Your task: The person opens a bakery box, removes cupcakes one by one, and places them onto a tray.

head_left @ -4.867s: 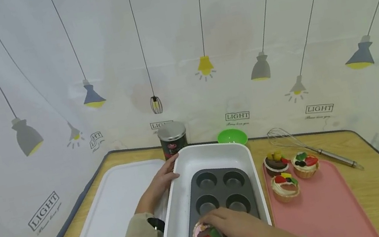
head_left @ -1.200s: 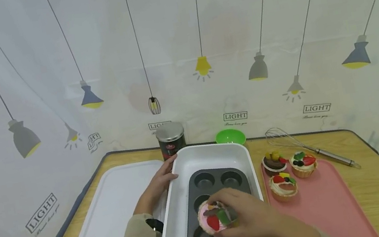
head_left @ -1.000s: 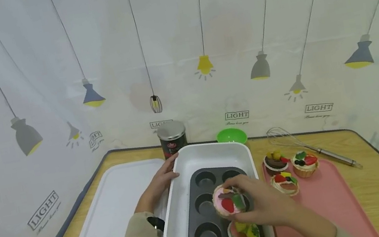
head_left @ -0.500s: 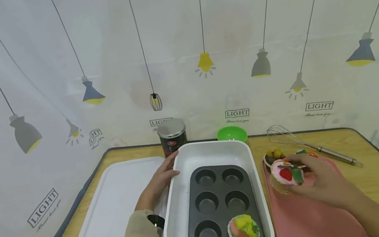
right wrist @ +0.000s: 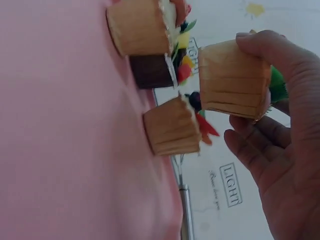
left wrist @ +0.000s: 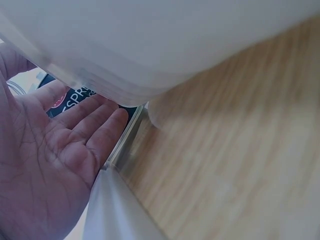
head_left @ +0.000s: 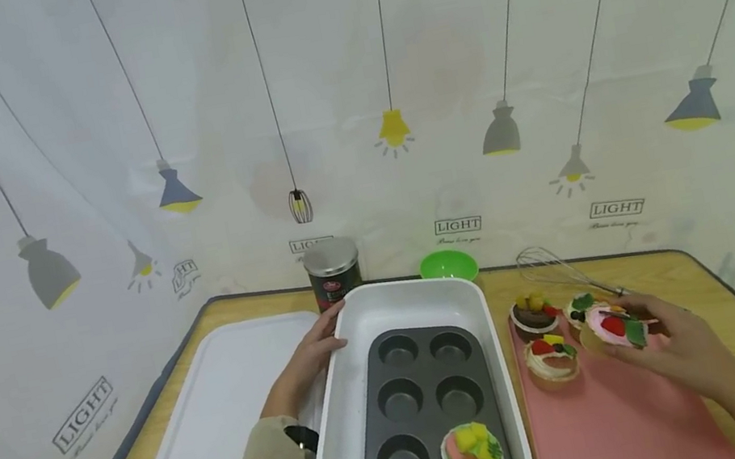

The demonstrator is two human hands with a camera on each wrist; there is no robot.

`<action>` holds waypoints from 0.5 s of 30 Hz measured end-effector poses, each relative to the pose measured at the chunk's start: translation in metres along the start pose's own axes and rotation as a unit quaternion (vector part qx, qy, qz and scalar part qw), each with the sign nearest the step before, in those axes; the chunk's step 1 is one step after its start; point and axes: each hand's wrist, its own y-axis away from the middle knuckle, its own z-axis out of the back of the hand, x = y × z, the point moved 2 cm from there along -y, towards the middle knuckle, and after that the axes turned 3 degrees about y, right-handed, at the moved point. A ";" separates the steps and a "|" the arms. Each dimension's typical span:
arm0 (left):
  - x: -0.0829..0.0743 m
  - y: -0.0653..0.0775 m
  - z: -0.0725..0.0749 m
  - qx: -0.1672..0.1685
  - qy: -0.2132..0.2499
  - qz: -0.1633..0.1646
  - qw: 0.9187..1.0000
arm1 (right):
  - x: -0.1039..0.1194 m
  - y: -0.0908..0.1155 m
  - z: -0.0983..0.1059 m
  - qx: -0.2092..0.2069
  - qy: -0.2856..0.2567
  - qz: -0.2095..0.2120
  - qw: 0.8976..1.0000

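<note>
Rightward, your right hand (head_left: 675, 343) holds the pink cupcake (head_left: 610, 328) between thumb and fingers, raised over the tray (head_left: 616, 423), where three others (head_left: 552, 363) stand. Your left hand (head_left: 309, 359), fingers extended, touches the left side of the pan (head_left: 410, 304); inside, the tin (head_left: 428, 371) carries one fruit-topped cupcake (head_left: 473, 457), near right.

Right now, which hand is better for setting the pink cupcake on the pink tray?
Probably the right hand: it holds the pink cupcake above the pink tray. The left hand is farther off, at the white pan.
</note>
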 end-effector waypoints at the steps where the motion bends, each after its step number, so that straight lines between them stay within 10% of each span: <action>1: 0.001 0.001 0.000 0.004 0.002 -0.002 1.000 | -0.003 0.002 0.000 -0.007 -0.004 0.003 1.000; 15: -0.002 0.001 0.001 0.011 0.003 -0.015 1.000 | -0.028 0.022 -0.027 0.008 -0.025 0.015 1.000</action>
